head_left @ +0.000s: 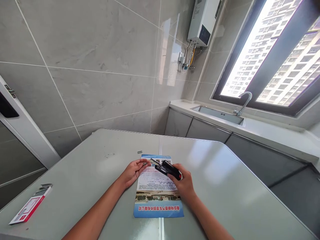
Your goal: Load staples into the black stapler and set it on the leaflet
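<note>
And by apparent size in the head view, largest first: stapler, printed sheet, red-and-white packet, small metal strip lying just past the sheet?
1. Printed sheet
2. Red-and-white packet
3. Stapler
4. Small metal strip

True packet-versus-stapler order unsure: the stapler is partly covered and the packet lies closer to the frame edge.

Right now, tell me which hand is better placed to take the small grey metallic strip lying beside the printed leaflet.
Probably the left hand: it is nearer that small grey metallic strip, though seemingly pinching a small grey piece; the right hand holds the long black stapler.
</note>
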The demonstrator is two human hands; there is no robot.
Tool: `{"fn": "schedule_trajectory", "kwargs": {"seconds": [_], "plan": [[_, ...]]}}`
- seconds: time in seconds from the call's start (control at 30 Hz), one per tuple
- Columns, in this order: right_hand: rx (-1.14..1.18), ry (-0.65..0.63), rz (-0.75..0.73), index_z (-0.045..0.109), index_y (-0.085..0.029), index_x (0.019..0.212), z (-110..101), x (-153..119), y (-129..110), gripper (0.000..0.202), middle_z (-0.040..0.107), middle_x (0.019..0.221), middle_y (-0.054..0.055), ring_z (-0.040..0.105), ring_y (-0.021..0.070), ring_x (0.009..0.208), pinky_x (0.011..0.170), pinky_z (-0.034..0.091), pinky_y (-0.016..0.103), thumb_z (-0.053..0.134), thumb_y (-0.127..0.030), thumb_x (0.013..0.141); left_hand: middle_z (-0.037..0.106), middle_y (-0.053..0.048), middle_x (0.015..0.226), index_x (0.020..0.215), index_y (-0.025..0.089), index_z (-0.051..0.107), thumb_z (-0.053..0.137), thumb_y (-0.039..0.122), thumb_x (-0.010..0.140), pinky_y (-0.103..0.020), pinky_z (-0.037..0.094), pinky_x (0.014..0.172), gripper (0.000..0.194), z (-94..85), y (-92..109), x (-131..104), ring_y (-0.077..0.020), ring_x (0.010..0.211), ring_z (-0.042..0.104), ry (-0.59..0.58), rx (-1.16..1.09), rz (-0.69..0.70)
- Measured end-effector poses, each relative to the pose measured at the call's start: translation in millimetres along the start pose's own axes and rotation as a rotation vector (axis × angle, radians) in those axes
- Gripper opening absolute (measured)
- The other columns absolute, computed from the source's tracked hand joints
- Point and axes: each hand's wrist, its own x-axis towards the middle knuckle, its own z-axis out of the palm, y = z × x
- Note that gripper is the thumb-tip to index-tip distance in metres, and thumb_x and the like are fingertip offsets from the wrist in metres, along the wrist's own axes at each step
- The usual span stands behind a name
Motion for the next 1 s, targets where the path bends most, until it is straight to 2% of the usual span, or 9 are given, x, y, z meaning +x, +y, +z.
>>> {"fn": "schedule_trajectory", "kwargs": {"seconds": [0.1, 0.23, 0.33, 0.5, 0.57, 0.73, 0.83, 0.9, 1.0], "plan": [[0.079, -0.177, 0.089, 0.071, -0.023, 0.105, 0.5, -2.8, 9.7, 0.031, 0.075, 0.095, 0.002, 0.069, 0.0223, 0.082, 0.075, 0.054, 0.034, 0.080, -0.040, 0.081, 0.076, -0.018, 0.119, 0.113, 0.006, 0.070, 0.067, 0.005, 0.094, -0.026, 0.060, 0.103, 0.019, -2.3, -0.3, 3.1, -0.0226, 0.115, 0.074, 0.072, 0.017, 0.049], [0.030, -0.250, 0.119, 0.072, -0.024, 0.109, 6.1, -8.4, 12.0, 0.038, 0.077, 0.106, 0.005, 0.070, 0.0271, 0.096, 0.090, 0.053, 0.041, 0.081, -0.042, 0.077, 0.076, -0.017, 0.118, 0.115, 0.010, 0.070, 0.079, 0.016, 0.089, -0.024, 0.062, 0.094, 0.028, 1.1, -0.8, 0.6, -0.0201, 0.104, 0.077, 0.064, 0.101, 0.072], [0.002, -0.345, 0.083, 0.072, -0.024, 0.109, 9.7, -9.0, 4.7, 0.037, 0.077, 0.106, 0.005, 0.068, 0.0271, 0.098, 0.089, 0.052, 0.040, 0.081, -0.040, 0.077, 0.077, -0.014, 0.114, 0.115, 0.012, 0.072, 0.087, 0.031, 0.083, -0.020, 0.062, 0.076, 0.040, 5.8, -1.8, -2.2, -0.0141, 0.084, 0.076, 0.021, 0.216, 0.097], [-0.006, -0.492, 0.043, 0.065, -0.024, 0.108, 7.4, -6.5, -2.6, 0.037, 0.072, 0.106, 0.003, 0.063, 0.0238, 0.095, 0.087, 0.050, 0.037, 0.080, -0.030, 0.075, 0.066, -0.001, 0.075, 0.094, 0.011, 0.071, 0.077, 0.057, 0.087, -0.015, 0.033, 0.041, 0.047, 11.7, -6.2, -3.7, -0.0015, 0.043, 0.043, -0.092, 0.328, 0.175], [-0.008, -0.529, 0.034, 0.063, -0.024, 0.108, 4.3, -5.5, -1.2, 0.038, 0.071, 0.104, 0.002, 0.062, 0.0218, 0.091, 0.084, 0.049, 0.034, 0.079, -0.028, 0.074, 0.061, 0.001, 0.072, 0.096, 0.012, 0.071, 0.073, 0.059, 0.090, -0.015, 0.028, 0.041, 0.048, 13.6, -6.6, -6.0, -0.0006, 0.043, 0.036, -0.108, 0.332, 0.158], [0.003, -0.620, 0.000, 0.061, -0.023, 0.103, -3.3, -0.6, -2.6, 0.034, 0.065, 0.091, -0.002, 0.056, 0.0169, 0.080, 0.073, 0.044, 0.027, 0.077, -0.025, 0.073, 0.068, -0.005, 0.087, 0.117, 0.015, 0.070, 0.069, 0.048, 0.094, -0.019, 0.033, 0.044, 0.039, 19.8, -3.7, -15.1, -0.0064, 0.052, 0.048, -0.223, 0.367, 0.085], [0.026, -0.666, -0.006, 0.059, -0.022, 0.096, -6.7, 3.4, -8.5, 0.028, 0.061, 0.085, -0.004, 0.053, 0.0147, 0.075, 0.068, 0.040, 0.025, 0.075, -0.023, 0.074, 0.075, -0.009, 0.100, 0.123, 0.016, 0.069, 0.068, 0.044, 0.096, -0.021, 0.037, 0.048, 0.039, 22.2, -2.9, -17.9, -0.0040, 0.046, 0.046, -0.269, 0.417, 0.129], [0.051, -0.691, -0.017, 0.059, -0.021, 0.093, -8.6, 5.8, -10.4, 0.025, 0.061, 0.084, -0.004, 0.052, 0.0142, 0.075, 0.067, 0.039, 0.025, 0.076, -0.027, 0.075, 0.078, -0.011, 0.101, 0.127, 0.016, 0.068, 0.067, 0.045, 0.098, -0.022, 0.039, 0.053, 0.041, 22.1, -3.1, -18.4, -0.0016, 0.041, 0.042, -0.269, 0.462, 0.161], [0.113, -0.734, -0.023, 0.062, -0.021, 0.095, -10.6, 8.4, -8.6, 0.032, 0.062, 0.086, -0.002, 0.052, 0.0147, 0.074, 0.066, 0.040, 0.025, 0.074, -0.048, 0.084, 0.080, -0.011, 0.094, 0.130, 0.016, 0.065, 0.068, 0.047, 0.097, -0.023, 0.041, 0.055, 0.046, 20.1, -4.2, -18.2, -0.0030, 0.039, 0.046, -0.269, 0.509, 0.177]]}}
